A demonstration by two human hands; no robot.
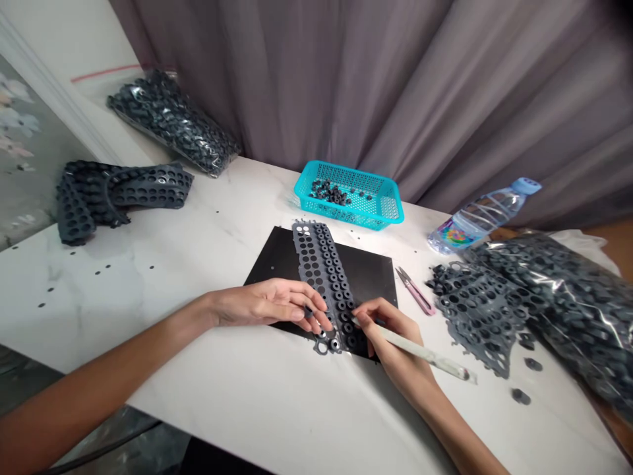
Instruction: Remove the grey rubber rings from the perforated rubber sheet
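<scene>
While the left hand (270,305) lies open, pinning the rubber strip (321,264) on the black mat (370,270), the right hand (390,333) grips a white tool (430,356) at a near-end ring: looks mid-punch-out, next poke needs a steady strip.

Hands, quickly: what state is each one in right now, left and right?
Left hand: open, pressing flat on the grey rubber strip.
Right hand: closed on a white tool, its tip at the strip.

water bottle (482,218) label colourful but unreadable, no other text legible
</scene>
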